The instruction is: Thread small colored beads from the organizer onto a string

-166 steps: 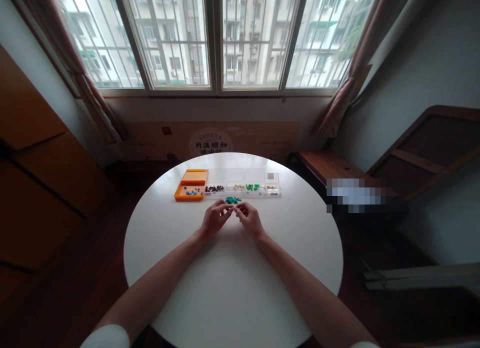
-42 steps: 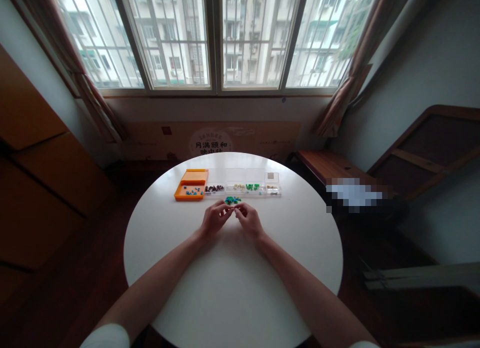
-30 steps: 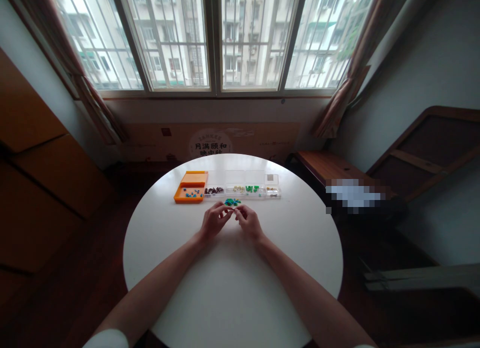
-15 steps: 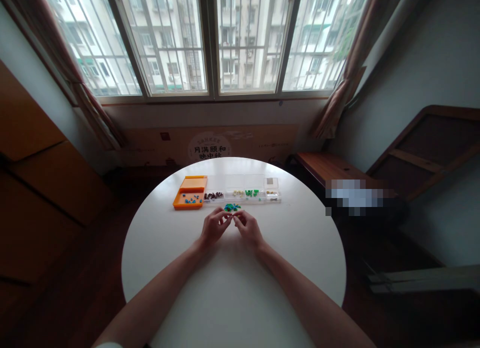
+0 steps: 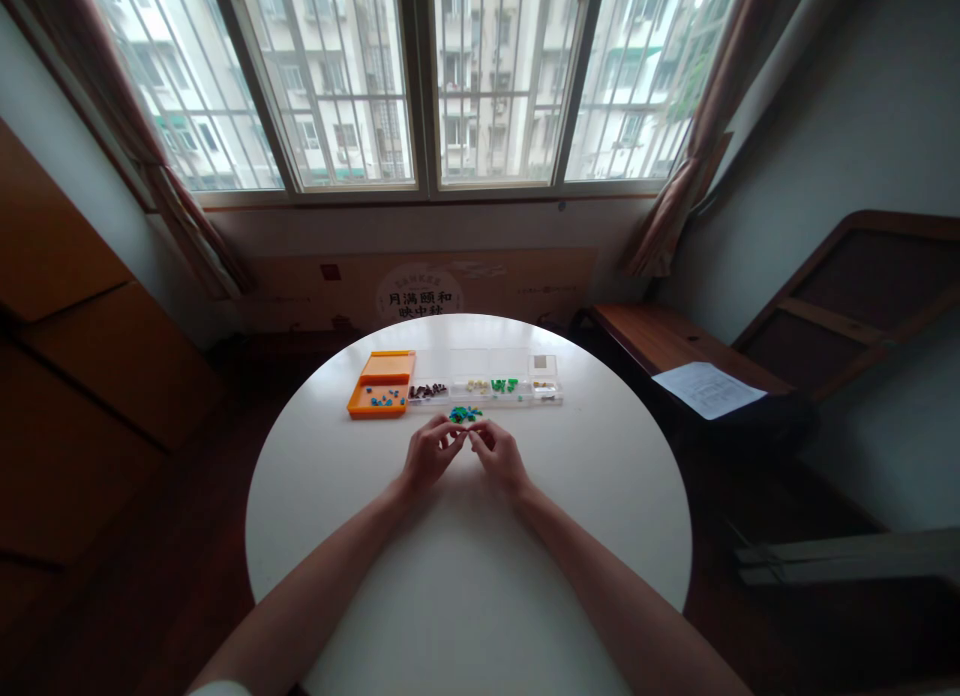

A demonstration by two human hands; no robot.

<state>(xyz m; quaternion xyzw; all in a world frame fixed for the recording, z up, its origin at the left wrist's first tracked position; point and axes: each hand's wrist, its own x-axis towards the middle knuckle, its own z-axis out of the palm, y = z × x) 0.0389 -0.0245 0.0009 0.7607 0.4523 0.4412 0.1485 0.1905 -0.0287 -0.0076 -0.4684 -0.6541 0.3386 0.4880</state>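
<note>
The left hand [image 5: 431, 454] and right hand [image 5: 498, 454] curl close together, fingers bent as if pinching; whether they grip anything, I cannot tell. Just beyond, blue and green pieces [image 5: 465, 415] lie heaped on the bench [image 5: 457, 566]. They look light, stiff and perhaps slippery, best pinched by opposite edges.

Domestic room, by its furnishings: round white tabletop [image 5: 465, 586]; barred window [image 5: 424, 96] past its far edge, facing apartment blocks [image 5: 499, 71]; gathered curtains [image 5: 166, 191]; orange-brown cabinet [image 5: 90, 346] off left edge; wooden bench [image 5: 656, 331] off right.
</note>
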